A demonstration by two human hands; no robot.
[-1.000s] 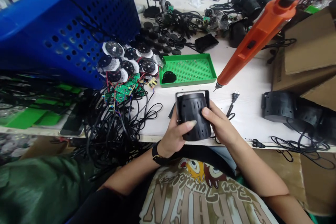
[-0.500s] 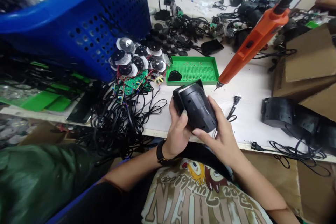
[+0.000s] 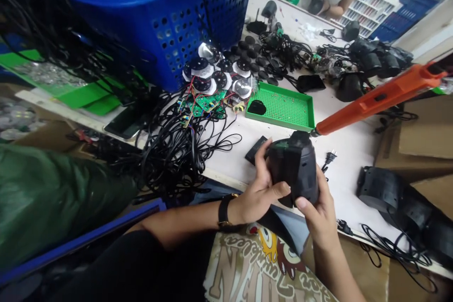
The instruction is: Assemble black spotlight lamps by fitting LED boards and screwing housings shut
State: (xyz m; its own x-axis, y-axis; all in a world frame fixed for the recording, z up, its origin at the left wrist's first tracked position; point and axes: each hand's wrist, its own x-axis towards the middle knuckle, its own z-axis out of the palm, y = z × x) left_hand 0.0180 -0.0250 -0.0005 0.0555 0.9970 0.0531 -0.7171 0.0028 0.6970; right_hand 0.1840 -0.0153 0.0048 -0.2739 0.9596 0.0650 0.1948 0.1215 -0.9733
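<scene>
the left hand [image 3: 260, 188] wrapped the near side of a black slotted housing [image 3: 293, 170], its fingers curled closed around the plastic, while the right hand [image 3: 318, 214] gripped the housing from below, with its thumb against the lower edge. neither hand stood wide; both were closed on the housing, which was tilted between them, over the front edge of the white bench [image 3: 226, 163]. a wristwatch [image 3: 223, 212] sat on the left wrist. just past the left fingers lay a flat black piece [image 3: 256, 148]. directly ahead of the hands, the tip of an orange electric screwdriver [image 3: 371, 106] reached the housing's top edge; whether it touched, i could not tell. beyond the hands stood a green perforated tray [image 3: 279, 106]. to the right of the hands lay a two-pin power plug [image 3: 329, 158], with more black housings [image 3: 389, 203] farther right. to the left, a tangle of black cables [image 3: 173, 151] spread below green circuit boards [image 3: 205, 106], near a blue perforated basket [image 3: 159, 23].
</scene>
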